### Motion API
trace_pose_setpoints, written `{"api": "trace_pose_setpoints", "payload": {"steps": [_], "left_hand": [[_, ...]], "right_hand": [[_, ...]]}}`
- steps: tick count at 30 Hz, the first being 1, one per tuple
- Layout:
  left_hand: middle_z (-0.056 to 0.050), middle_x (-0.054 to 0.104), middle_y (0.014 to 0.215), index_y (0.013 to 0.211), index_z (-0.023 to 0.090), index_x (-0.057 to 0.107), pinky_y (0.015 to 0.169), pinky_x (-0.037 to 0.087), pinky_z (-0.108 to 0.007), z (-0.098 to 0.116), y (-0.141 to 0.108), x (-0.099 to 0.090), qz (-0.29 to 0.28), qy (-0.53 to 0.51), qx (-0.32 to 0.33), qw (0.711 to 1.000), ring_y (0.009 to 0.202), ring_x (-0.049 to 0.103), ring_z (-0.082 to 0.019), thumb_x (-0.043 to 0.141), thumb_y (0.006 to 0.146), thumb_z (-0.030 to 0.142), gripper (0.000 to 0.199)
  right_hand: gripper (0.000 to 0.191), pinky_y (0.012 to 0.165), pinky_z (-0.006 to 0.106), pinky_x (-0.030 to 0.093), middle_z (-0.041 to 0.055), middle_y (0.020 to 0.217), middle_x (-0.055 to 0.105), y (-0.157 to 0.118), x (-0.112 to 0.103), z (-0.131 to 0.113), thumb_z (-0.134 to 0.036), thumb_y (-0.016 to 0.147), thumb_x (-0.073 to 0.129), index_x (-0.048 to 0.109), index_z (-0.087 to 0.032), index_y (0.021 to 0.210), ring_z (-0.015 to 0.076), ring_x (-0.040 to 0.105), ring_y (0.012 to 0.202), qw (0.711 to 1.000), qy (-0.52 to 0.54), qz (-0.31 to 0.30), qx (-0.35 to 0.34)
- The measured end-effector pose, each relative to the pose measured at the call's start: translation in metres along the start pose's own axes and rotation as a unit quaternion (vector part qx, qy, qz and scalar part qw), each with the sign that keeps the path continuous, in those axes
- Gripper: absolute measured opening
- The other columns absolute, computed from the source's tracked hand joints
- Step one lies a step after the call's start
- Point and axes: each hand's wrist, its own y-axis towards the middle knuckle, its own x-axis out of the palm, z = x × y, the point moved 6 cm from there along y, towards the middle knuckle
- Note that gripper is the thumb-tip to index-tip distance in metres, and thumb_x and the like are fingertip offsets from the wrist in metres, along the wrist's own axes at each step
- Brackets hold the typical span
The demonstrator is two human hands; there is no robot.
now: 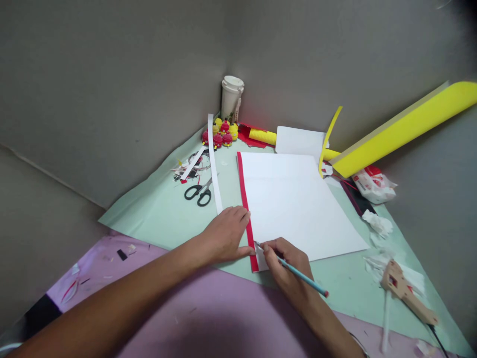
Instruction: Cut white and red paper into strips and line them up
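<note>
A white sheet [298, 204] lies on the pale green table cover, with a narrow red strip [244, 194] along its left edge. My left hand [229, 233] presses down at the strip's lower part, fingers spread and thumb on the red. My right hand [285, 256] is closed round a light blue pencil [303, 277], whose tip touches the sheet right beside the strip. A long white paper strip [215, 174] runs up from my left hand's fingertips. Black-handled scissors [201, 192] lie to the left of that paper strip.
Red and yellow small round objects [224, 133] and a white lidded cup [231, 97] stand at the back. Yellow sheet material [406, 129] leans at the right. A glue gun [406, 293] and crumpled tissues [378, 223] lie at the right; scraps [190, 169] are at the left.
</note>
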Motion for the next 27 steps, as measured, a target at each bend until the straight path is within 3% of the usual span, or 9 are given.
{"api": "trace_pose_setpoints", "payload": {"steps": [8,27], "left_hand": [[-0.020,0.052,0.133,0.130,0.010,0.045,0.102,0.037,-0.045,0.000,0.001,0.000,-0.001,-0.003,-0.006,1.000,0.127,0.045,-0.036,0.064,0.078,0.061,0.075],[-0.019,0.050,0.136,0.132,0.012,0.043,0.104,0.035,-0.044,-0.004,0.001,0.006,0.001,-0.002,0.001,1.000,0.128,0.044,-0.035,0.061,0.078,0.064,0.077]], "right_hand": [[0.026,0.059,0.024,0.043,0.0005,0.072,0.067,-0.015,-0.001,0.001,-0.026,0.090,0.046,0.068,-0.021,0.077,0.0142,0.060,0.062,1.000,-0.003,-0.006,-0.007],[0.025,0.056,0.022,0.046,0.0012,0.070,0.069,-0.042,-0.004,0.002,-0.028,0.091,0.048,0.068,-0.021,0.079,0.0150,0.065,0.061,1.000,-0.007,-0.004,-0.019]]}}
